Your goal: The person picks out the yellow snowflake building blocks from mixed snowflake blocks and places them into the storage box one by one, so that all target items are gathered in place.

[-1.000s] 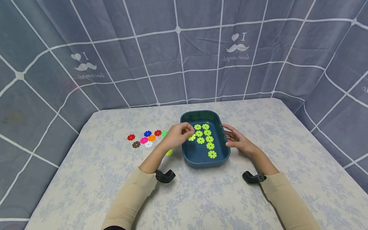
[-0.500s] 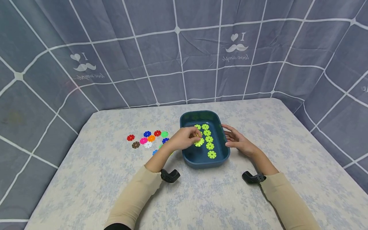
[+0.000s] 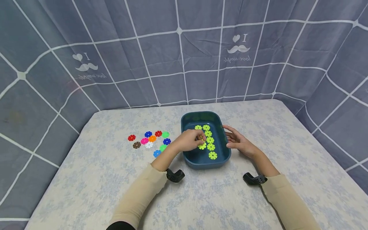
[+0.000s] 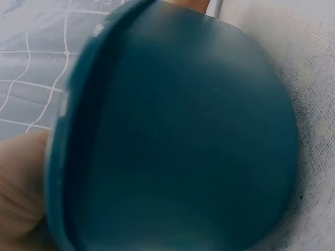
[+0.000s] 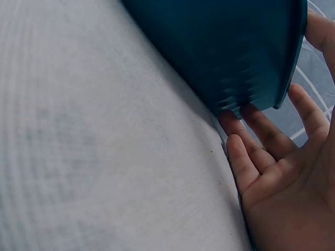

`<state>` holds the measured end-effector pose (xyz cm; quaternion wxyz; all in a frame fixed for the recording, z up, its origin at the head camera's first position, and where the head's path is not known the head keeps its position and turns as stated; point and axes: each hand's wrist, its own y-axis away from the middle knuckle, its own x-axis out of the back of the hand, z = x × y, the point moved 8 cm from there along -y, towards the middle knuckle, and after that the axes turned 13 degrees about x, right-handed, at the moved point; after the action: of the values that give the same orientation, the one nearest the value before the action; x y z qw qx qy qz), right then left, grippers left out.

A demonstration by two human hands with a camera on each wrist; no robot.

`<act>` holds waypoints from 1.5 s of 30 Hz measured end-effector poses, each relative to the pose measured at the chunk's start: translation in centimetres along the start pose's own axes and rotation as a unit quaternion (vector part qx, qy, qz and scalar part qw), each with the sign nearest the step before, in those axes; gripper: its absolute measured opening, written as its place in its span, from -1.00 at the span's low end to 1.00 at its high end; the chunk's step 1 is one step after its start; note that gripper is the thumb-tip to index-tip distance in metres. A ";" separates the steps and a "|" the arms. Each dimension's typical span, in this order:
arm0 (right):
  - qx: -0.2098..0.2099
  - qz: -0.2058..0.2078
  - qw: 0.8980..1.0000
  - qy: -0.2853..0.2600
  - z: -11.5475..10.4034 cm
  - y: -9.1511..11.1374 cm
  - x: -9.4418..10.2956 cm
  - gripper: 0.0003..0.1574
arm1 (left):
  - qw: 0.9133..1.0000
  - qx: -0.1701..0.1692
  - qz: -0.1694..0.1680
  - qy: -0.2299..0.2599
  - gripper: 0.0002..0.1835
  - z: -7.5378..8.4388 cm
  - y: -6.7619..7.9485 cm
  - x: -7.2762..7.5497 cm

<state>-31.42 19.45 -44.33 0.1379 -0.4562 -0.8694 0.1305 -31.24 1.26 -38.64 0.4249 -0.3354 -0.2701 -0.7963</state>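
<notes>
Inside a dark teal plastic bin, several yellow-green snowflake discs lie flat, some in a column along the right. My left hand reaches over the bin's left rim, thumb and fingertips pinching a yellow-green snowflake disc seen partly edge-on; some discs beneath are covered. The left wrist view has the bin's outer wall filling most of it, with part of the hand at the left edge. Against the bin's right side, my right hand rests with extended fingers touching the wall.
Left of the bin, loose snowflake discs in other colours lie on the flowered tablecloth, among them a red disc, a brown disc and a light blue disc. A grey-blue checked curtain surrounds the table's back and sides.
My left hand has moved rightward and slightly nearer over the bin with the pinched snowflake disc. The forearm shift uncovers more coloured discs on the table. My right hand stays at the bin's side.
</notes>
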 end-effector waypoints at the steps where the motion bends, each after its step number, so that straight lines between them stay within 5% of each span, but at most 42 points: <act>1: 0.000 0.000 1.000 -0.001 0.0 0.0 0.0 0.03 | 1.000 0.000 0.001 -0.006 -0.90 0.0 -0.1 -0.1; 21: -0.009 0.004 1.000 0.009 -0.2 0.1 0.0 0.01 | 0.990 0.004 -0.009 -0.139 -0.90 0.1 -1.5 -1.6; 34: -0.012 0.004 1.000 0.009 0.0 0.0 0.0 0.02 | 0.984 0.045 -0.012 -0.171 -0.75 -0.4 -1.7 -2.0; 45: -0.012 0.005 1.000 0.003 0.1 0.0 0.1 0.04 | 0.978 0.034 -0.011 -0.204 -0.72 -0.2 -1.7 -2.3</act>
<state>-31.50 19.53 -44.46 0.1345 -0.4626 -0.8682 0.1188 -31.79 3.09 -40.74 0.3636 -0.4729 -0.3816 -0.7061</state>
